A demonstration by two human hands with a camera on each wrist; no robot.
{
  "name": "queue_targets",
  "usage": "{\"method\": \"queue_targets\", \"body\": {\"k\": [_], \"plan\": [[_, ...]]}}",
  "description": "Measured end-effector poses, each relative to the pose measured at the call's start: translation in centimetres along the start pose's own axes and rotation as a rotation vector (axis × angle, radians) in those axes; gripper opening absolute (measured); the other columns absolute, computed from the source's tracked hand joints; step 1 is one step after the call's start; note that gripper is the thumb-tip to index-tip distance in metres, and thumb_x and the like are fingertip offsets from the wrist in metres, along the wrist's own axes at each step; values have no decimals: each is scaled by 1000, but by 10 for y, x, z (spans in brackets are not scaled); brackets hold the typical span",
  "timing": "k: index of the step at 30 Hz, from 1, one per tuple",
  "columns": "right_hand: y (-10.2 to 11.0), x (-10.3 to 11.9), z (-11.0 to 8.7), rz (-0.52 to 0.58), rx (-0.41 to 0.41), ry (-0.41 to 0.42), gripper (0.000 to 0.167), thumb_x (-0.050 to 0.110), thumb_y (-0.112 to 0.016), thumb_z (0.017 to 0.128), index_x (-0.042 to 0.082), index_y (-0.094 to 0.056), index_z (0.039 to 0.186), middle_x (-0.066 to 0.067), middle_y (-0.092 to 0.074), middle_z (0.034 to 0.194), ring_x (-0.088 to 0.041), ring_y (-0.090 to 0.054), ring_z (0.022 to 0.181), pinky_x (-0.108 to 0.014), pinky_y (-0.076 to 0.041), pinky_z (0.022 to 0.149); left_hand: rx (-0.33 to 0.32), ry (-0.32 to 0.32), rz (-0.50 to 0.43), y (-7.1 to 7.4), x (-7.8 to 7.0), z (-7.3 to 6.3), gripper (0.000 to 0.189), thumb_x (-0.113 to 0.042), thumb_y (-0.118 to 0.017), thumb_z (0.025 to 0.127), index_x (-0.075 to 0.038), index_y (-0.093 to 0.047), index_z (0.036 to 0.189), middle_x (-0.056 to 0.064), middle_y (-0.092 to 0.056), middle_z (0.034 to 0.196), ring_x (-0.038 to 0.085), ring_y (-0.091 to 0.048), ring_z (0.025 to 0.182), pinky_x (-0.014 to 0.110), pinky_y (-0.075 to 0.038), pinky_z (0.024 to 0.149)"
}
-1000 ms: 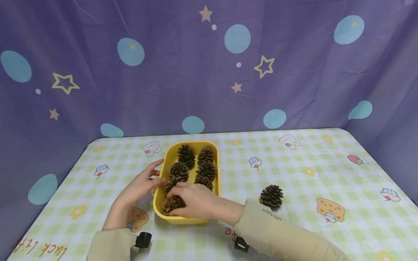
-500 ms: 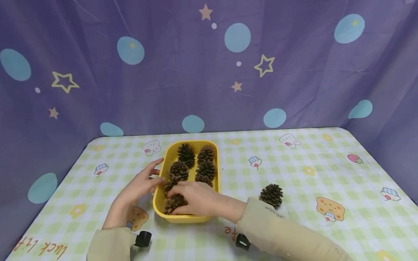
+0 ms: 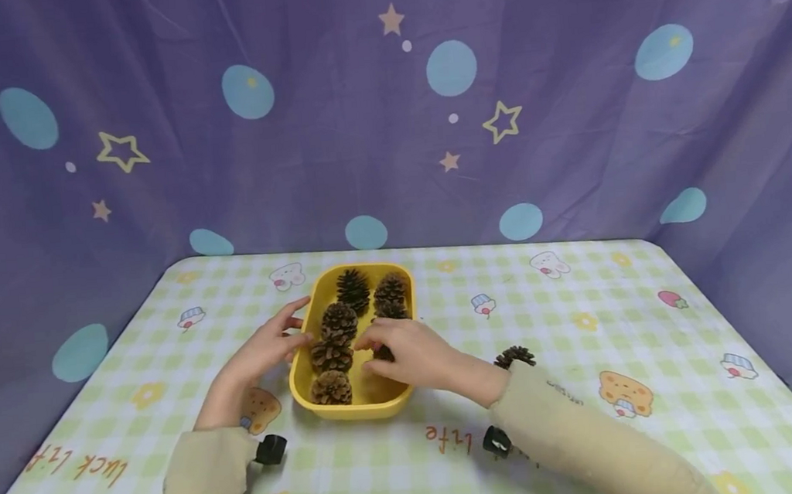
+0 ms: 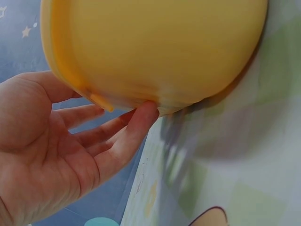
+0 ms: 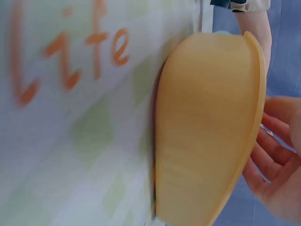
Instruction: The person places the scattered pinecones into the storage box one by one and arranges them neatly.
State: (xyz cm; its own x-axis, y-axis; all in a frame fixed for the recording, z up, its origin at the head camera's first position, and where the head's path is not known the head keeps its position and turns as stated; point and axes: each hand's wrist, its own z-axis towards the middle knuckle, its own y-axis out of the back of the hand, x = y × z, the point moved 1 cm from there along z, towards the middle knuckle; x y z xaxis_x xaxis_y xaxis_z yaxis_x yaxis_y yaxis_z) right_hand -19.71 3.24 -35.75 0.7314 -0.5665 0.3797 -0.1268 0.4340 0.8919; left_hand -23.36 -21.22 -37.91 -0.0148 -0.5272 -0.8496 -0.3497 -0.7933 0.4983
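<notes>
A yellow tray (image 3: 379, 411) stands on the table with several brown pine cones in two rows. In the left row lie a dark pine cone (image 3: 353, 291) at the back and a lighter pine cone (image 3: 331, 388) at the front. My left hand (image 3: 263, 352) touches the tray's left side, thumb at the rim, other fingers extended along the outer wall. My right hand (image 3: 414, 354) reaches over the right rim, fingers loosely bent and apart, seemingly holding nothing. Partly under it is a right-row pine cone (image 3: 382, 353); contact cannot be told.
One more pine cone (image 3: 514, 356) lies on the table to the right, partly hidden by the right sleeve (image 3: 571, 427). A green checked tablecloth (image 3: 663, 443) covers the table, and a purple curtain (image 3: 363, 180) hangs behind it.
My right hand has let go of the front-left pine cone and moved right and slightly back, over the right row. The left hand and the tray have stayed put.
</notes>
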Motion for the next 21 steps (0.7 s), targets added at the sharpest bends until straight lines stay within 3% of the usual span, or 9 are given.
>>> {"method": "queue_targets", "body": {"k": [8, 14, 21], "plan": [[11, -19, -21, 34, -131, 8, 17, 22, -65, 85, 15, -65, 100, 5, -62, 91, -8, -58, 81, -23, -47, 71, 3, -5, -9, 1, 3, 0, 69, -16, -51, 92, -15, -11, 148, 27, -38, 128, 14, -43, 58, 36, -45, 59], [24, -31, -37, 16, -176, -10, 15, 20, -66, 84, 15, -66, 98, 4, -64, 91, -9, -59, 82, -25, -48, 72, 2, -4, -14, 0, 2, 0, 68, -15, -51, 92, -14, -12, 148, 26, -38, 128, 15, -45, 61, 36, -45, 59], [37, -50, -60, -37, -179, -97, 16, 25, -66, 83, 21, -66, 99, 9, -63, 93, -5, -58, 84, -26, -48, 71, 6, -5, -21, 0, 1, 0, 68, -15, -51, 92, -14, -11, 148, 27, -38, 128, 16, -45, 62, 34, -45, 59]]}}
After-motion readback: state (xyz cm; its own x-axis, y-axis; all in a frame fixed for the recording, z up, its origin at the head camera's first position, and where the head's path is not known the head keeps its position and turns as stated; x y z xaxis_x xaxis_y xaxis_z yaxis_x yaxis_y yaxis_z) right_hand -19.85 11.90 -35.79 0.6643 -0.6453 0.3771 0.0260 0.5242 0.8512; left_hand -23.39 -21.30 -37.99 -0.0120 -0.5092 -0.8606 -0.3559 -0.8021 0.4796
